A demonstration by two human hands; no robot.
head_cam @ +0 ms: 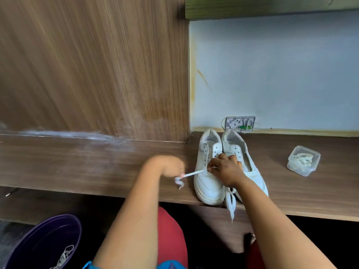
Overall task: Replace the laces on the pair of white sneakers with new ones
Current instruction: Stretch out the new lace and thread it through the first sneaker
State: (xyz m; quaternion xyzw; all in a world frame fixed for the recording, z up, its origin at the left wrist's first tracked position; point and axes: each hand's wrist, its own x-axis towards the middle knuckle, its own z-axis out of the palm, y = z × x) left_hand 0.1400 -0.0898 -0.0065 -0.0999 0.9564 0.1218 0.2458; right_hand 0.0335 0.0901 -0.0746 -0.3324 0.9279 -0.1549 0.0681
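Note:
Two white sneakers stand side by side on the wooden ledge, toes toward me. The left sneaker (208,171) has bare upper eyelets. A white lace (192,174) runs taut from its lower eyelets out to the left. My left hand (172,166), blurred, grips the lace's far end. My right hand (225,168) lies over both sneakers and pinches the lace at the eyelets. The right sneaker (246,164) is partly hidden under that hand. Another lace (232,204) hangs off the ledge's front edge between the toes.
A clear plastic box (303,160) with white laces in it sits on the ledge (97,167) at the right. A purple bin (44,243) holding a lace stands on the floor at lower left. A small open wall box (240,123) is behind the sneakers.

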